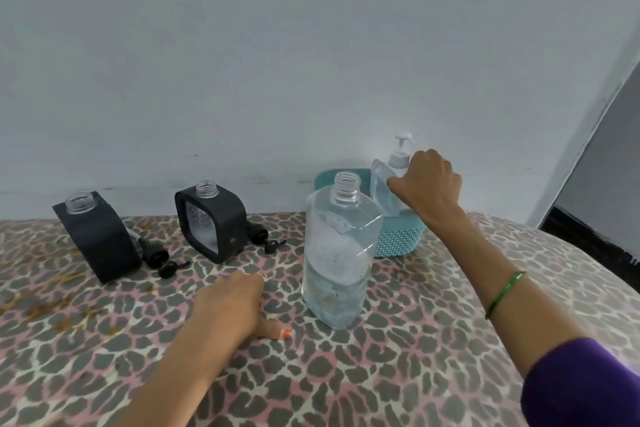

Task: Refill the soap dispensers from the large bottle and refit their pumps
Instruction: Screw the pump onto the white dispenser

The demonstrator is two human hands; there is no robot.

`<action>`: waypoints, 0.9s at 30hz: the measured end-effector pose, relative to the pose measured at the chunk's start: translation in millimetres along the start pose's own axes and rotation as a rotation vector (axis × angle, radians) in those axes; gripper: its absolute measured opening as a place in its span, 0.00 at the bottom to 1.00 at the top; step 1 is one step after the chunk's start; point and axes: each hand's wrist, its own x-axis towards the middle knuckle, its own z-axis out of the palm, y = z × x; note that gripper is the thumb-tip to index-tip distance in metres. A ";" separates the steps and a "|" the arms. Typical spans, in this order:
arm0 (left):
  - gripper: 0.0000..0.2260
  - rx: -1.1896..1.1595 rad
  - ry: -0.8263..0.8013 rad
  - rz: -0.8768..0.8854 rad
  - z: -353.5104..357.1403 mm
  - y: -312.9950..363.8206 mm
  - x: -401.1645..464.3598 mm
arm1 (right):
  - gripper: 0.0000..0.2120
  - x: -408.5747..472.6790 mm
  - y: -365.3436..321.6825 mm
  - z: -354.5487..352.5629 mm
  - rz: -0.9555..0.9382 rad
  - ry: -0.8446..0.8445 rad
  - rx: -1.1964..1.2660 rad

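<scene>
A large clear bottle (337, 253) stands uncapped in the middle of the table, roughly half full of clear liquid with foam. Behind it my right hand (427, 185) grips a clear dispenser with a white pump (384, 184) that sits in a teal basket (398, 236). My left hand (232, 305) rests on the tablecloth left of the big bottle, thumb stretched out, holding nothing. Two black-cased dispensers stand open-necked at the left, one far left (98, 236), one nearer the centre (211, 222). A black pump lies beside each, the left one (161, 258), the other (265, 239).
The table carries a leopard-print cloth (398, 357) and stands against a white wall. The table edge curves away at the right, with a dark doorway (602, 211) beyond it.
</scene>
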 end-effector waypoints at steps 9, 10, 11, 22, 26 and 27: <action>0.33 0.028 0.036 0.017 0.8 0.9 5.2 | 0.23 -7.4 7.5 20.9 0.042 0.018 -0.133; 0.34 0.030 0.043 0.020 1.9 0.3 5.3 | 0.24 -8.5 8.4 22.5 0.062 0.017 -0.143; 0.35 0.031 0.049 0.022 2.9 -0.6 5.5 | 0.26 -9.4 9.5 23.9 0.093 0.009 -0.137; 0.34 0.016 0.072 0.046 2.4 -3.2 1.7 | 0.42 -15.9 14.2 14.2 0.157 -0.150 -0.004; 0.36 -0.007 0.118 0.055 8.7 -8.0 -0.5 | 0.39 -39.7 17.6 -7.4 -0.004 -0.082 0.304; 0.36 -0.011 0.132 0.057 10.5 -8.9 -0.7 | 0.40 -51.3 19.8 -11.8 -0.044 -0.071 0.389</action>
